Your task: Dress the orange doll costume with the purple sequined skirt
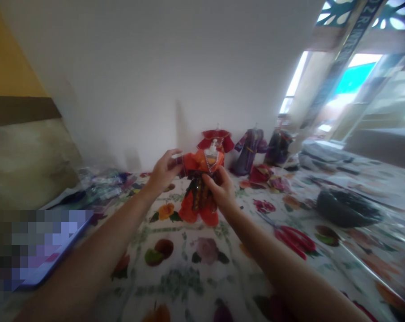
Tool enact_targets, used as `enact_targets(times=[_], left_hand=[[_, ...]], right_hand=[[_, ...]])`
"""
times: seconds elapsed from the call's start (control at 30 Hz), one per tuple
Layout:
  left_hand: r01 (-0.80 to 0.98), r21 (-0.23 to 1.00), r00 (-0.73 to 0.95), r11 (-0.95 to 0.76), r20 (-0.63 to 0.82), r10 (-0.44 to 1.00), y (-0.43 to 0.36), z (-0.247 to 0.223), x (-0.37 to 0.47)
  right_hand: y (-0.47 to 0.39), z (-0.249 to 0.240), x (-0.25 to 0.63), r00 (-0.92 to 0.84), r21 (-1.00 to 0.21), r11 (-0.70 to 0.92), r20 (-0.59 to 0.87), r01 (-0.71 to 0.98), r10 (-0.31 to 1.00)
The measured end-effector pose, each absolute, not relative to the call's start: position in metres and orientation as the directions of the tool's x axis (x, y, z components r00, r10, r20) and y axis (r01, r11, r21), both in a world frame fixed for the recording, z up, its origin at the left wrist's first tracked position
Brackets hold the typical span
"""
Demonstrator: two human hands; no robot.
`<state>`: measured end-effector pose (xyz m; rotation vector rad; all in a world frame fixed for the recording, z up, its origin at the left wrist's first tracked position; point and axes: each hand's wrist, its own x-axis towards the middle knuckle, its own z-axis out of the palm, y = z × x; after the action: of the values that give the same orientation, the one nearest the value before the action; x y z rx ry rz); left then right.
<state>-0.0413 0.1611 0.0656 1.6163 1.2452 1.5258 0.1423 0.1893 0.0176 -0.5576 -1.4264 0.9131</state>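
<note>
While the head view looks down over a flowered tablecloth [184,252], both hands are closed on a small orange outfit [197,188], which stands upright between them with its trouser legs toward the cloth. The left hand [164,171] pinches the dark-trimmed cuff of the outstretched sleeve between thumb and fingers, and the right hand [223,190] grips the opposite side at the waist, its thumb pressed over the dark sash. Above the right thumb, a beaded trim runs down the neckline in a V, and a pale neck piece rises from the collar. Directly behind the grip, partly covered by the outfit, is a red garment [219,135]; to the right of it, beyond the right hand, stand a purple robe [247,152] and then a dark costume [276,147]. Nearer than these, right of the right hand, lie the red-handled scissors [298,241], blades pointing back toward the grip, and farther out is a dark rounded object [346,208], too blurred to identify. Off to the left of the left hand are crumpled plastic packets [104,183], and nearer the wearer, beyond the left forearm, is a blue-edged flat device [54,250] with its face pixelated.
</note>
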Motion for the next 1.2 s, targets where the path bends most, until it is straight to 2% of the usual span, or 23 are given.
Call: enact_targets(times=[0.23,0.47,0.7,0.83,1.0,1.2], left_hand=[[0.157,0.92,-0.124,-0.358,0.378,0.917,0.163,0.065,-0.04],[-0.009,0.969,-0.158,-0.247,0.242,0.957,0.161,0.07,-0.034],[-0.07,0.977,-0.201,-0.202,0.185,0.962,0.162,0.071,-0.032],[-0.186,0.978,-0.15,-0.093,0.065,0.987,0.153,0.075,-0.028],[-0.424,0.902,-0.057,-0.076,0.057,0.997,0.151,0.063,-0.032],[-0.375,0.927,0.015,0.009,-0.004,1.0,0.16,0.035,-0.037]], right_hand=[[0.187,0.021,0.142,-0.092,-0.808,0.556,0.579,-0.196,0.81],[0.189,0.019,0.143,-0.1,-0.811,0.555,0.578,-0.187,0.81],[0.187,0.02,0.143,-0.114,-0.805,0.546,0.58,-0.231,0.807],[0.187,0.02,0.143,-0.109,-0.811,0.546,0.574,-0.21,0.811],[0.188,0.02,0.142,-0.096,-0.811,0.551,0.575,-0.197,0.813],[0.188,0.019,0.142,-0.102,-0.811,0.551,0.575,-0.195,0.811]])
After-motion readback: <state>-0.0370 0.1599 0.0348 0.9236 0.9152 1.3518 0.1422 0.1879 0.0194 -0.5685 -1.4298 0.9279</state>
